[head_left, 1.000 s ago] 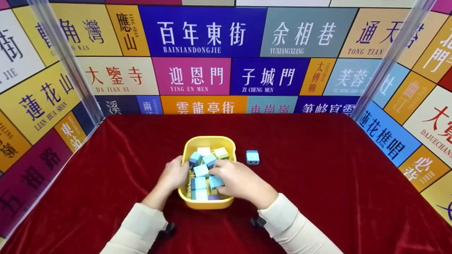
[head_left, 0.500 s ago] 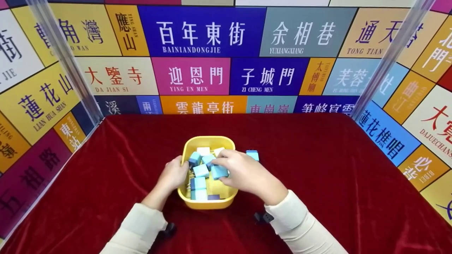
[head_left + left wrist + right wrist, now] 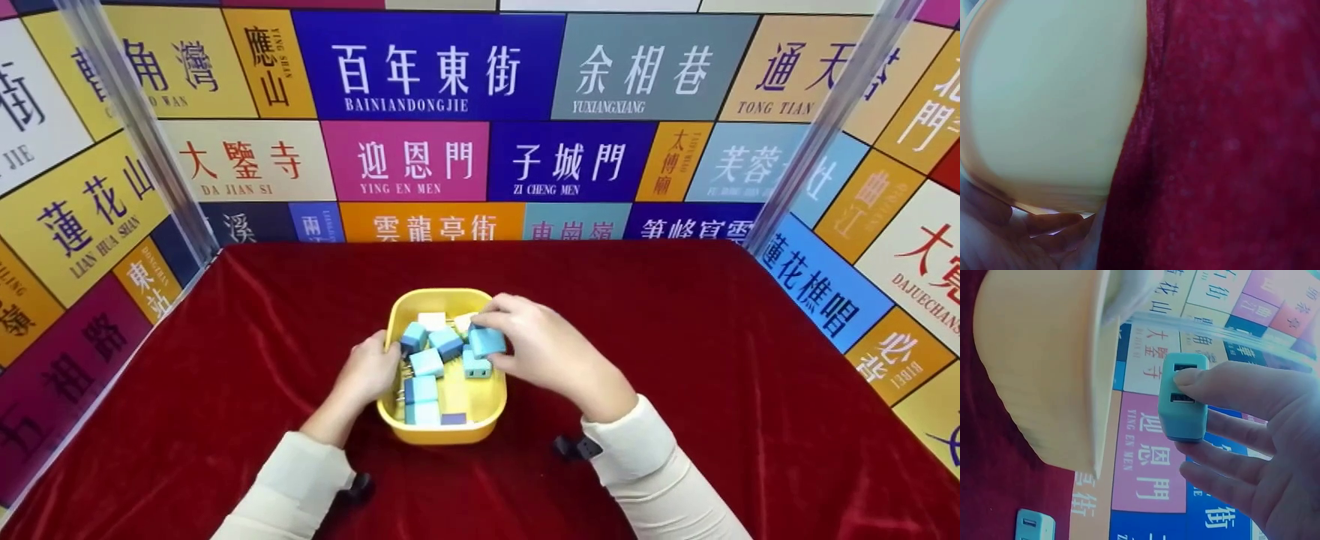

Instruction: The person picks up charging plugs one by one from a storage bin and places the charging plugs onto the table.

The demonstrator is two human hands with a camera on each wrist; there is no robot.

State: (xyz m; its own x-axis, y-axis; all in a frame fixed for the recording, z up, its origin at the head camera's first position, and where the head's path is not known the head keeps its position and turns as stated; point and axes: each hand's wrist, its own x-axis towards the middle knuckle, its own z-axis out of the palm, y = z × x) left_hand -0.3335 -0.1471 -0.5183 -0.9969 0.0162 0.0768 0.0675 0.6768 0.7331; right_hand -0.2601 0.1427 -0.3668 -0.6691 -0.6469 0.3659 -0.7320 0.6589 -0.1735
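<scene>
A yellow plastic bin holds several small USB chargers, such as a light-blue one and a white one. My left hand grips the bin's left rim; in the left wrist view, its fingers lie against the bin wall. Above the bin's right side, my right hand pinches a light-blue USB charger. Two USB ports show on its end, with the thumb over part of them. Another charger lies on the cloth, hidden behind my right hand in the head view.
Dark red velvet cloth covers the table. Printed panels with street names stand behind and at both sides. Transparent posts rise at the back left and back right.
My right hand has lifted a light-blue charger from inside the bin, up and to the right, over the right rim. It now covers the charger on the cloth. My left hand stays put.
</scene>
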